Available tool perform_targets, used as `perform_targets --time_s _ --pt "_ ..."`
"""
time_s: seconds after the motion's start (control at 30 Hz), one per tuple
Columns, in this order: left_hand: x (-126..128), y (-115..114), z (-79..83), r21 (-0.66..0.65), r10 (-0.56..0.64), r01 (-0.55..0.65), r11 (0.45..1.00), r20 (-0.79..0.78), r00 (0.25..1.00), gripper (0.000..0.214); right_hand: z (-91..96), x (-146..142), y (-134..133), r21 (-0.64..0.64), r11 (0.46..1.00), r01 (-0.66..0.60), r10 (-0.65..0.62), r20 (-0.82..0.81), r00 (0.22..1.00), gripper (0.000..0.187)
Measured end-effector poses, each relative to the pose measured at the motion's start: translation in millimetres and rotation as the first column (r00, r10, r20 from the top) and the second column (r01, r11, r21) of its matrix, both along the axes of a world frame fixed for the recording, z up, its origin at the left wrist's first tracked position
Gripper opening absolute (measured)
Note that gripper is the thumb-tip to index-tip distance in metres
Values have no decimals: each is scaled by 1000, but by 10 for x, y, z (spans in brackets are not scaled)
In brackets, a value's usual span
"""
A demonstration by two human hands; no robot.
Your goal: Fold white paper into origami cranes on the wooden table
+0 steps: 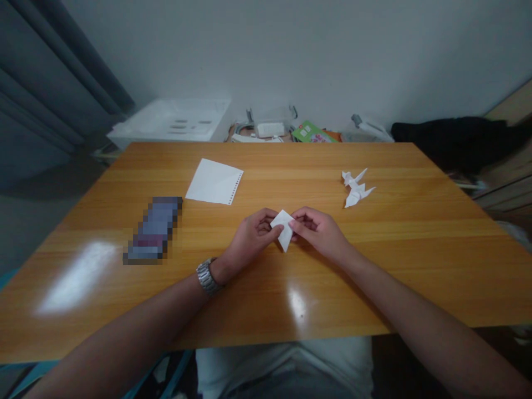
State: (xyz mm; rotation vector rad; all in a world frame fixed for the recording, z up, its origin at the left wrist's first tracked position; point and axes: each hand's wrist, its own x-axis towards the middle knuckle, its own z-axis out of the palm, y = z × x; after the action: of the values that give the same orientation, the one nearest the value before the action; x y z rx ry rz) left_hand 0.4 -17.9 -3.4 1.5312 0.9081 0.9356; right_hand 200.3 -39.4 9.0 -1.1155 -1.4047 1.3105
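A small piece of folded white paper (284, 237), kite-shaped with its long point towards me, is held just over the wooden table. My left hand (257, 231) pinches its left side, thumb on top and fingers curled behind. On the right side, my right hand (316, 228) grips the paper the same way, its thumb close to the left one. The fingertips behind the paper are partly hidden. A metal-band watch (208, 276) circles my left wrist.
The wooden table (249, 299) bears a loose white sheet (215, 182) with a perforated edge, folded paper cranes (356, 188) at the right, and a pixelated phone-like object (154, 230) at the left. Behind the far edge stand a white bin (174, 119) and a green packet (313, 133).
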Motion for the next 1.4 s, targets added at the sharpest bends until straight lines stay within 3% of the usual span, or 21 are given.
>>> perform_targets --time_s 0.4,0.73,1.4 --pt "3 -11 18 4 0 0 1000 24 1000 24 18 -7 -30 48 999 -2 0 43 999 24" --pt "20 -38 42 50 -39 32 998 147 988 24 -1 -9 -34 84 996 37 -37 4 999 20" --pt "39 -61 73 44 4 -8 999 76 997 21 34 -21 -79 190 982 16 -48 161 986 17"
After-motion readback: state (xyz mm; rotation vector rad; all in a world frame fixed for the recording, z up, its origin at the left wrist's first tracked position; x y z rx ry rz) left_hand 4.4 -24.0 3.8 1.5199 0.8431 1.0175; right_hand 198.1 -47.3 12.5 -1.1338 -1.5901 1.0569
